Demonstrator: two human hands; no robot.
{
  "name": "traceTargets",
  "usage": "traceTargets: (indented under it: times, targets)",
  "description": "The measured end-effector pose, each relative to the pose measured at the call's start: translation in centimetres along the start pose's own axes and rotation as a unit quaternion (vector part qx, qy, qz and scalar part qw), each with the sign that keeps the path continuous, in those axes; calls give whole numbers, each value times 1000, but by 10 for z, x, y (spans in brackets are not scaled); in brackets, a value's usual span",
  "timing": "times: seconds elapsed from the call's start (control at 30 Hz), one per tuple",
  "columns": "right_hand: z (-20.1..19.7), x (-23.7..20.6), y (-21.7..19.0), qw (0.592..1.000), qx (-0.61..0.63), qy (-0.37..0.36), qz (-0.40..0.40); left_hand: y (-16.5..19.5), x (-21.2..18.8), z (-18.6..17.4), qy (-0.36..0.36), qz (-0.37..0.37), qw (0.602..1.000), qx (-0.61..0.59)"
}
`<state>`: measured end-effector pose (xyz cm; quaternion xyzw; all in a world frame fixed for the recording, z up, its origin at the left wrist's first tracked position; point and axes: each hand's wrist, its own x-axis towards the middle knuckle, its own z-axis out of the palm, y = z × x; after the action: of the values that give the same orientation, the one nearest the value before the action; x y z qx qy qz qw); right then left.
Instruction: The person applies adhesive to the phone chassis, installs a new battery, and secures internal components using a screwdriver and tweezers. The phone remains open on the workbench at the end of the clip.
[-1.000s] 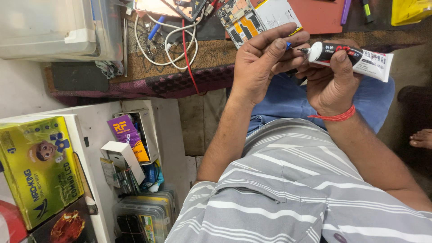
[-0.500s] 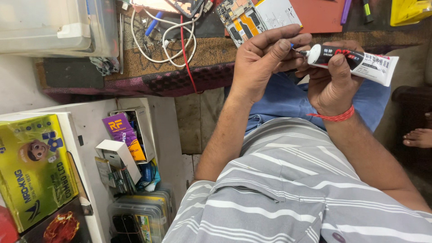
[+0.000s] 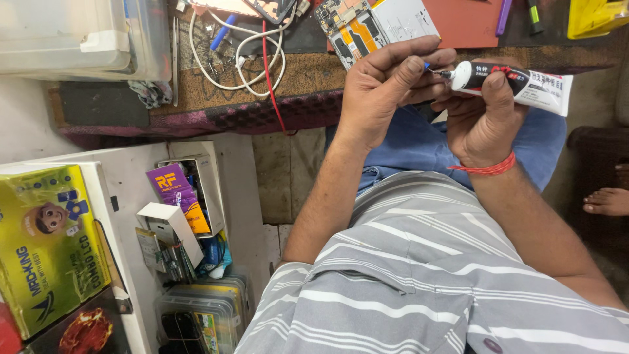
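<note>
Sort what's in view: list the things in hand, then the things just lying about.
In hand:
left hand, pinching the tube's tip
right hand, gripping the glue tube

Lying about:
opened phone on the bench
white cable
red wire
yellow box
purple packet
clear plastic box

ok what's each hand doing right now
Left hand: fingertips pinched at the nozzle of the tube.
Right hand: closed around the tube.

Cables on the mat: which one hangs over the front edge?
The red cable. It runs down across the mat and past its front edge; the white cables lie looped on top, further back.
</note>
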<state>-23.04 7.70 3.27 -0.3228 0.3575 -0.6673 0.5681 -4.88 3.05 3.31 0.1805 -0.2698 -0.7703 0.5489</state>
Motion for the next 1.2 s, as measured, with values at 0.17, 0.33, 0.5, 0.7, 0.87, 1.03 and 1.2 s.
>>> traceTargets:
  times: [0.17, 0.33, 0.5, 0.7, 0.87, 1.03, 1.2]
  targets:
    - [4, 0, -4, 1000, 3, 2, 14, 0, 1, 0, -6, -4, 1000, -4]
    - [7, 0, -6, 1000, -3, -20, 19, -2, 0, -1, -4, -5, 1000, 4]
    - [10, 0, -6, 1000, -2, -27, 10, -5, 0, -2, 1, 1, 1000, -7]
    - [8, 0, -3, 1000, 1, -16, 6, -2, -1, -5, -13, 1, 1000, -12]
    - [1, -1, -2, 1000, 3, -24, 10, 0, -1, -5, -16, 5, 1000, 7]
    - [-5, -2, -1, 999, 7, -32, 9, -2, -1, -5, -4, 4, 1000, 15]
    - [-6, -3, 3, 998, -23, -49, -27, -11, 0, -1, 32, 44, 998, 25]
